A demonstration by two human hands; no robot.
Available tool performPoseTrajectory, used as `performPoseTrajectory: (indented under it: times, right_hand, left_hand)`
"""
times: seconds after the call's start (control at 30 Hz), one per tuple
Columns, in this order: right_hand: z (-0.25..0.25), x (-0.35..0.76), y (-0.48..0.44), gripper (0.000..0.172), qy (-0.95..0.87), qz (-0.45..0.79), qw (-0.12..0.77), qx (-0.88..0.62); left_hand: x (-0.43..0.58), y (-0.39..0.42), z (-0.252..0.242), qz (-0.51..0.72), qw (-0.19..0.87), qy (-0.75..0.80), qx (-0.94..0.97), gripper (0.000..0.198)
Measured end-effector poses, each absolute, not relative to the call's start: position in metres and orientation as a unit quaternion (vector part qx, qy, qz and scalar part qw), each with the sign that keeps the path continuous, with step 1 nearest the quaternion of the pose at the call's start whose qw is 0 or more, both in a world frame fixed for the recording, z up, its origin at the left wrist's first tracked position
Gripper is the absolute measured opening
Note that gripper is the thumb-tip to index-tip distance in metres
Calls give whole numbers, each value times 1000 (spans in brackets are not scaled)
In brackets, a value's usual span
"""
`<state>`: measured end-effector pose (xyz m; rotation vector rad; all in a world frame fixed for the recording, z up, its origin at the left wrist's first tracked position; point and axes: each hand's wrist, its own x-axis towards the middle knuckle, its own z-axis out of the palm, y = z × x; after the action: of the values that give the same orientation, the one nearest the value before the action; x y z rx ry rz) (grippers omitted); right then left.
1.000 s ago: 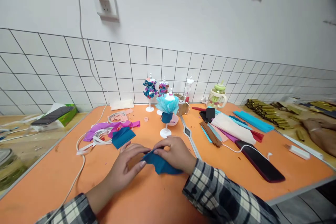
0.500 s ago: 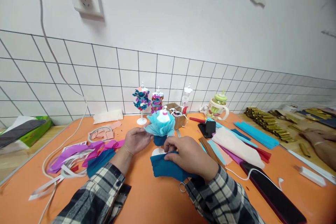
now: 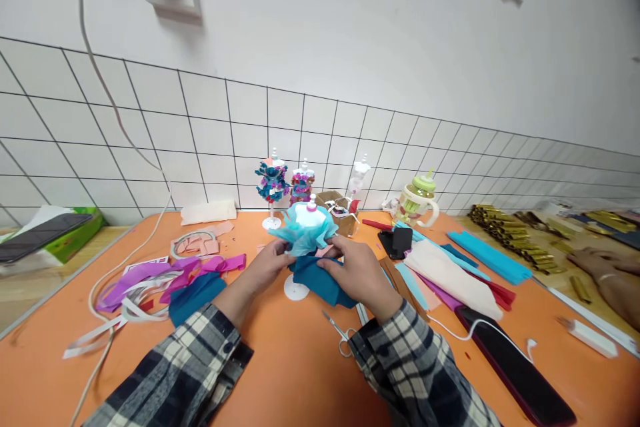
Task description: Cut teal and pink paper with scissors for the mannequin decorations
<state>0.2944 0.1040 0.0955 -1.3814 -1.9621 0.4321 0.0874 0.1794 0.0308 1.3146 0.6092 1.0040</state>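
Note:
A miniature white dress form (image 3: 311, 215) on a round base (image 3: 296, 288) wears a ruffled light-blue crepe paper layer (image 3: 300, 240). My left hand (image 3: 263, 275) is closed at the left of the form, fingertips pinching paper where the light-blue ruffle meets the teal; the exact layer is hard to see. With thumb and fingers my right hand (image 3: 361, 275) grips a teal crepe paper strip (image 3: 320, 282), which lies against the form below the ruffle. Small scissors (image 3: 343, 337) rest on the table beneath my right wrist.
Decorated dress forms (image 3: 273, 180), a cardboard box (image 3: 345, 221) and a lidded cup (image 3: 419, 200) stand behind. Paper strips and ribbons (image 3: 145, 290) lie left. Folded crepe papers (image 3: 453, 277) and a long black case (image 3: 515, 367) lie right. Another person's hand (image 3: 600, 270) is far right.
My right hand has raised the teal strip up against the form under the ruffle, uncovering the scissors. My left fingers have closed in at the paper's edge. The view has tilted slightly.

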Motion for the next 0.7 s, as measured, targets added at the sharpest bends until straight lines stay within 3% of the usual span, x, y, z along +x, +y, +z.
performPoseTrajectory:
  times: [0.2, 0.43, 0.6, 0.7]
  right_hand:
    - [107, 298, 97, 39, -748, 186, 340, -539]
    - [126, 297, 73, 47, -777, 284, 325, -458]
    - [131, 292, 63, 26, -781, 288, 310, -459]
    - [134, 286, 57, 10, -773, 323, 336, -430]
  left_hand:
    - [83, 159, 79, 436, 582, 340, 596, 31]
    - [72, 112, 107, 411, 698, 314, 496, 19]
    - [59, 101, 94, 387, 768, 332, 389, 19]
    - [57, 99, 93, 387, 754, 314, 427, 39]
